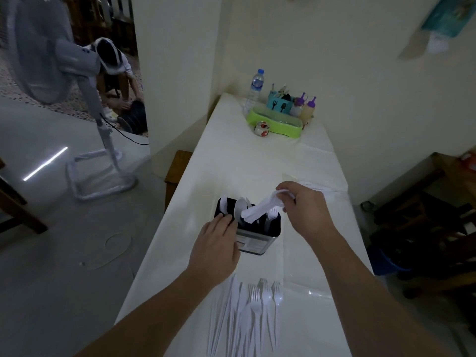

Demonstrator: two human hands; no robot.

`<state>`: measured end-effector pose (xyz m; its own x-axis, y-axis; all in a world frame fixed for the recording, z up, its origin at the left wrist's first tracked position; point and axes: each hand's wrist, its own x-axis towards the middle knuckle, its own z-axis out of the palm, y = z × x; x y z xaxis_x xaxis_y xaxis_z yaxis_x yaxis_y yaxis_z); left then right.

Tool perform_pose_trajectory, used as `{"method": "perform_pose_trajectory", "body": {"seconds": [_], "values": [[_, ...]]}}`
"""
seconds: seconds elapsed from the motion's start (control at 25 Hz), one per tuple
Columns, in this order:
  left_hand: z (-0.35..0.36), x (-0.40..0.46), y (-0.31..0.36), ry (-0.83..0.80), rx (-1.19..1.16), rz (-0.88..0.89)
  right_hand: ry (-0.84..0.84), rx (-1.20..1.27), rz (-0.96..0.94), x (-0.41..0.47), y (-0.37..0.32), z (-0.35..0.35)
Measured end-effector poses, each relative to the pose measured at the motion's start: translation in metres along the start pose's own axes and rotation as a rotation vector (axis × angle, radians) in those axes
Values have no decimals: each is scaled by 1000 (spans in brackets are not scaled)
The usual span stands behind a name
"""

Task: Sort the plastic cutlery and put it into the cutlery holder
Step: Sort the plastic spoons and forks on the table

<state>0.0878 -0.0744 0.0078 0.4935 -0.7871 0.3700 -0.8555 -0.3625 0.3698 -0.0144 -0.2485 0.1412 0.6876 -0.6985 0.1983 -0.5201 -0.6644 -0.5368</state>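
- Mid-sort at the white-covered counter (231, 163): my right hand (307, 210) grips a bunch of white plastic cutlery (260, 208) by one end, tilted down over the black cutlery holder (260, 234), its lower ends at the holder's mouth.
- My left hand (216, 249) rests against the holder's left side, fingers fairly straight on the rim, apparently steadying it; it holds nothing.
- Already in: a few spoons (240, 207) stand in the left compartments and fork tines (272, 214) show on the right, so I judge the job partly done.
- Still to go: a loose pile of forks, spoons and what look like knives (247, 313) lies on the counter near me, well short of the holder. Blur keeps me from counting pieces.
- More white pieces (322, 189) seem to lie just beyond my right hand; I cannot tell what kind.
- At the counter's far end, well apart, a green tray (273, 124) and a water bottle (255, 88).
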Motion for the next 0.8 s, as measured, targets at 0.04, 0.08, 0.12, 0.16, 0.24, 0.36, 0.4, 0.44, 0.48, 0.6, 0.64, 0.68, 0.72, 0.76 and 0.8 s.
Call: {"method": "perform_pose_trajectory", "body": {"seconds": [0.04, 0.08, 0.12, 0.16, 0.24, 0.36, 0.4, 0.44, 0.48, 0.6, 0.64, 0.68, 0.72, 0.76, 0.8], "values": [[4, -3, 1, -39, 39, 16, -22, -34, -22, 2, -2, 4], [7, -5, 1, -68, 60, 18, -48, -73, -37, 4, -3, 9], [10, -6, 0, -93, 69, 14, -71, -116, -47, 6, -4, 14], [11, -7, -1, -114, 68, 9, -89, -156, -55, 8, -5, 19], [11, -8, -2, -150, 70, 3, -112, -213, -67, 12, -7, 29], [9, -8, -3, -163, 88, 18, -145, -271, -38, 23, -11, 33], [9, -9, -3, -170, 92, 18, -152, -296, -30, 27, -13, 33], [9, -9, -3, -176, 92, 19, -156, -327, -31, 30, -15, 32], [9, -10, -3, -185, 89, 17, -165, -361, -35, 32, -17, 33], [9, -9, -3, -217, 72, 2, -248, -484, -47, 33, -26, 37], [9, -9, -3, -221, 68, 3, -278, -516, -41, 34, -30, 37], [8, -10, -3, -225, 63, 5, -294, -534, -34, 35, -34, 37], [8, -10, -3, -231, 59, 6, -298, -538, -33, 37, -37, 36], [7, -10, -3, -234, 53, 8, -305, -539, -41, 40, -40, 35], [6, -9, -3, -231, 46, 8, -323, -543, -61, 43, -43, 35]]}}
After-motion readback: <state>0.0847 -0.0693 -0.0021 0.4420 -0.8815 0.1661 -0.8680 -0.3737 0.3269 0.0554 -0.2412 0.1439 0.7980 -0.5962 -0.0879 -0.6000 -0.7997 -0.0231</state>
